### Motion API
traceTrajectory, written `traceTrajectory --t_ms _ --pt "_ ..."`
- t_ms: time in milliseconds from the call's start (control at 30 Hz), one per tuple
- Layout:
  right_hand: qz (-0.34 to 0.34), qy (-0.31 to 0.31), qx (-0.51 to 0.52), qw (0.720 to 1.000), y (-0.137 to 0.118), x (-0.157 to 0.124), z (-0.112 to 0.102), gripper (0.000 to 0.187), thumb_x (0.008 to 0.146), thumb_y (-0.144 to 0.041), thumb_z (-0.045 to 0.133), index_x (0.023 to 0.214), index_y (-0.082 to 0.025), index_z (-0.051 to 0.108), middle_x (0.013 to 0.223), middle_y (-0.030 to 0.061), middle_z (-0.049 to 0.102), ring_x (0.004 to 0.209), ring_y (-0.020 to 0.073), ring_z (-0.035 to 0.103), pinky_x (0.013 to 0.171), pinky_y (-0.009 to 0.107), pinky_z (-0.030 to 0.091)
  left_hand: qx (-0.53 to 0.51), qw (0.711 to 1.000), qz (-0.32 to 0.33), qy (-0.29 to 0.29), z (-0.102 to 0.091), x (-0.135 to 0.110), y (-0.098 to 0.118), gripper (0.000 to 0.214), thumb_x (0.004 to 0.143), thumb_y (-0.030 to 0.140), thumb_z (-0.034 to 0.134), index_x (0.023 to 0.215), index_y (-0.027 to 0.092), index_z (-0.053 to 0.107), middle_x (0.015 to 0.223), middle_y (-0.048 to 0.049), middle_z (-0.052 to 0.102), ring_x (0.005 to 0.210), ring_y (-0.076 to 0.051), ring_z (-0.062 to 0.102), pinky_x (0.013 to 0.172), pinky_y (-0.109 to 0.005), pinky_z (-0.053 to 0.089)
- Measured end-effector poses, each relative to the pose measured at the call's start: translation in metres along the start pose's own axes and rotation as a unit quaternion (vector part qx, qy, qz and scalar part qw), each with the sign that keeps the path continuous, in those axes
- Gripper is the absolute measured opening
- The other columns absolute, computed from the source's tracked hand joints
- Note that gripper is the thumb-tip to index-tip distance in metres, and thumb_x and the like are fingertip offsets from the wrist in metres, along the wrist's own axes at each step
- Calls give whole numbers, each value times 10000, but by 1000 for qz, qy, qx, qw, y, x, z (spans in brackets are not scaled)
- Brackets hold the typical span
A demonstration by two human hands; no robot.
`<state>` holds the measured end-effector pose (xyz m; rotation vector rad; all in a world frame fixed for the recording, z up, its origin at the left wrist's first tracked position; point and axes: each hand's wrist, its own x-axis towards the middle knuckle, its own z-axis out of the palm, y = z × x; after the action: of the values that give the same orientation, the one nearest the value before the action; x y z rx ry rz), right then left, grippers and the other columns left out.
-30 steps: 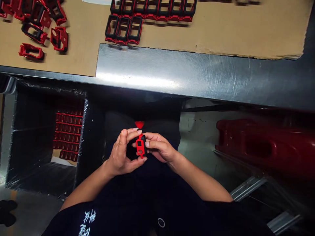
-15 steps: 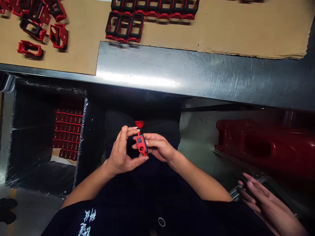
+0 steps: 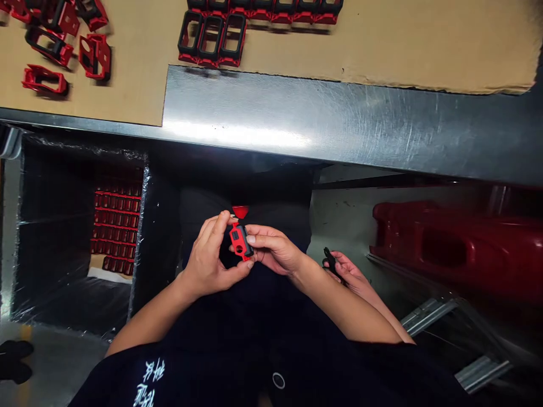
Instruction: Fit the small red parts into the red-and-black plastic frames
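Observation:
Between my two hands, below the bench edge, is a small red and black plastic frame (image 3: 238, 242) with a round hole near its lower end. My left hand (image 3: 212, 254) grips it from the left, fingertips at the top end and thumb at the bottom. From the right, my right hand (image 3: 274, 249) pinches its black side with thumb and fingers. Just above my left fingertips shows a red flared piece (image 3: 240, 212); whether it joins the frame I cannot tell.
Red and black frames (image 3: 211, 39) stand in rows on cardboard, with a loose pile (image 3: 46, 45) to the left. A plastic-lined box (image 3: 146, 226) holds stacked frames. At right are a red stool (image 3: 466, 249) and another person's hand (image 3: 350, 271) holding a black object (image 3: 331, 261).
The frame in my hands has turned slightly and shifted a little left. The other person's hand has moved in from the lower right, now with a black object in it.

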<state>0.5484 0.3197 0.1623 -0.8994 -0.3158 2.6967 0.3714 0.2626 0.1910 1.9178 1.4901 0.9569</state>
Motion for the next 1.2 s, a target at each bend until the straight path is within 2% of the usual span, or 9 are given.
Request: traceTrajectory --t_ms 67,167,267,367,433,600,833,1067,1200 --pt "-6 3 6 1000 0 5 2 315 778 -347 817 979 -134 701 793 32 743 573 107 673 553 201 576 4 1000 -12 -22 -4 3 1 926 812 346 742 1581 217 242 1263 -154 599 1159 -301 599 968 -500 547" --pt "-12 16 7 1000 -1 -5 -2 372 763 -350 845 1030 -144 687 777 5 724 542 92 663 528 182 563 3 998 -31 -58 -8 4 1 875 784 254 728 1551 205 309 1298 -157 571 1202 -301 572 999 -494 532" --pt "-15 34 -5 999 -3 -9 1 347 769 -362 850 986 -151 679 726 -13 706 520 74 639 525 164 543 -5 995 -55 -87 -10 2 1 850 772 212 708 1537 202 337 1323 -157 554 1236 -303 552 1026 -500 517" --pt "-28 41 -10 999 -7 -8 8 322 787 -399 825 908 -132 692 667 4 700 517 86 638 535 179 546 -28 990 -84 -111 -11 1 0 798 776 197 704 1507 210 382 1334 -147 557 1244 -294 557 1047 -499 509" --pt "-35 41 -11 998 -11 -10 12 323 785 -387 811 929 -113 720 692 34 722 551 108 668 559 201 562 -55 984 -114 -122 -11 0 -1 766 767 167 703 1473 220 412 1356 -139 562 1264 -287 561 1075 -500 494" --pt "-49 49 -27 997 -22 -19 15 343 770 -289 780 1074 -133 751 753 53 765 606 131 707 600 223 576 -139 972 -157 -110 -11 3 -2 747 778 196 755 1437 240 406 1421 -149 563 1301 -289 582 1102 -502 489" --pt "-88 38 -73 993 -35 -21 21 274 787 -300 764 1013 -146 765 778 40 755 621 118 687 601 216 550 -139 978 -140 -73 -9 11 0 753 790 169 744 1454 258 400 1468 -153 535 1337 -293 562 1132 -521 466" --pt "-106 10 -116 987 -36 -20 20 268 753 -259 819 989 -148 759 795 24 733 640 108 645 618 228 520 -120 983 -115 -80 -9 16 -2 754 805 151 709 1472 257 374 1474 -165 523 1333 -294 572 1128 -532 475" --pt "-111 40 -171 978 -45 -24 23 215 769 -280 816 934 -152 766 699 2 690 608 111 600 625 253 504 -110 982 -125 -90 -7 22 -3 756 799 174 734 1467 244 386 1441 -168 557 1286 -298 612 1097 -528 506"
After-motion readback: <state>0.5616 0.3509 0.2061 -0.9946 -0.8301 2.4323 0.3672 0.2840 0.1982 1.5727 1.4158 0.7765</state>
